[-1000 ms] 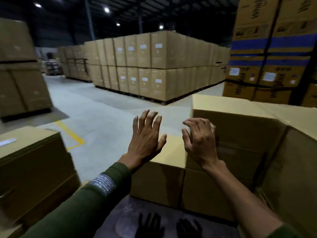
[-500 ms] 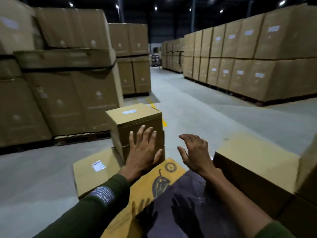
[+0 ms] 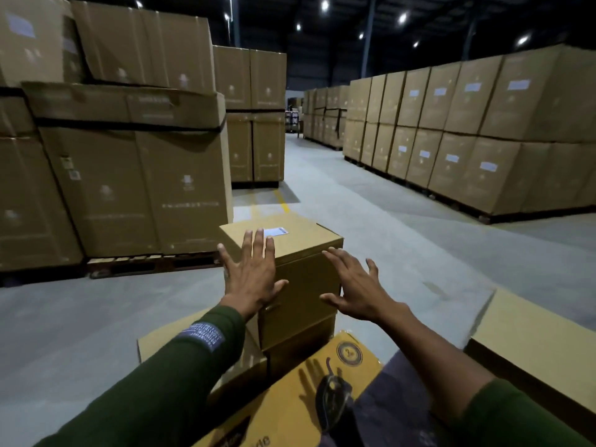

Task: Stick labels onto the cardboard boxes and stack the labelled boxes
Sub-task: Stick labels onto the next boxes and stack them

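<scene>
A cardboard box with a white label on its top stands on another box at the centre. My left hand is spread open in front of the box's near left corner, fingers over the top edge. My right hand is spread open at its right side, holding nothing. Whether either hand touches the box is unclear. A lower box sits to the left behind my left sleeve. Another plain box lies at the right.
A flat yellow printed carton lies below my hands beside a dark sheet. Tall pallets of large cartons stand at the left, long rows of labelled cartons at the right. Grey concrete floor runs between them.
My view has swung left from the boxes at the right to the labelled stacked box. Both open hands have come closer to that box.
</scene>
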Demonstrator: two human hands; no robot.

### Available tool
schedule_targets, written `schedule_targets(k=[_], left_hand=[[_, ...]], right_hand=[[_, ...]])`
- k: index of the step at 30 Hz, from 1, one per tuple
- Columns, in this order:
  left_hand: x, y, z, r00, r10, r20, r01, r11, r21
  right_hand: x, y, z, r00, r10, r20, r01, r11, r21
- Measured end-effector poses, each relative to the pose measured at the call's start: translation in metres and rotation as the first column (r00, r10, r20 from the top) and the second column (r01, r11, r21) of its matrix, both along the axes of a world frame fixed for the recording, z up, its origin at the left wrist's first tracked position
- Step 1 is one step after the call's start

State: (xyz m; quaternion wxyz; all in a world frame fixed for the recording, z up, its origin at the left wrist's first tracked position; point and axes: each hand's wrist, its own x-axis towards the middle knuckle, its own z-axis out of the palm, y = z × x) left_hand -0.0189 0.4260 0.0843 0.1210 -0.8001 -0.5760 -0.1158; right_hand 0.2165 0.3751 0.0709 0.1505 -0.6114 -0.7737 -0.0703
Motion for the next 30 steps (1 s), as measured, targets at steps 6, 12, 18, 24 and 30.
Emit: schedule_targets(k=[6, 12, 18, 24, 30], left_hand=[[-0.007, 0.04, -0.017, 0.999, -0.04, -0.022, 0.037, 0.992, -0.125], [-0.012, 0.046, -0.041, 0.992, -0.094, 0.089, 0.103, 0.989, -0.104], [-0.013, 0.052, -0.049, 0.971, -0.154, 0.182, 0.172, 0.981, -0.085], [-0.011, 0.055, -0.052, 0.957, -0.177, 0.23, 0.197, 0.978, -0.066], [-0.01, 0.052, -0.051, 0.935, -0.203, 0.289, 0.22, 0.975, -0.027]], right_hand=[[0.002, 0.07, 0.007, 1.0, -0.03, -0.008, 0.03, 0.998, -0.061], [0.011, 0.123, 0.004, 1.0, -0.023, 0.006, 0.023, 0.983, -0.182], [0.018, 0.149, -0.004, 0.998, 0.044, 0.04, -0.035, 0.98, -0.196], [0.023, 0.148, -0.012, 0.993, 0.086, -0.078, -0.094, 0.99, -0.104], [0.018, 0.121, -0.019, 0.993, 0.079, -0.087, -0.075, 0.996, 0.048]])
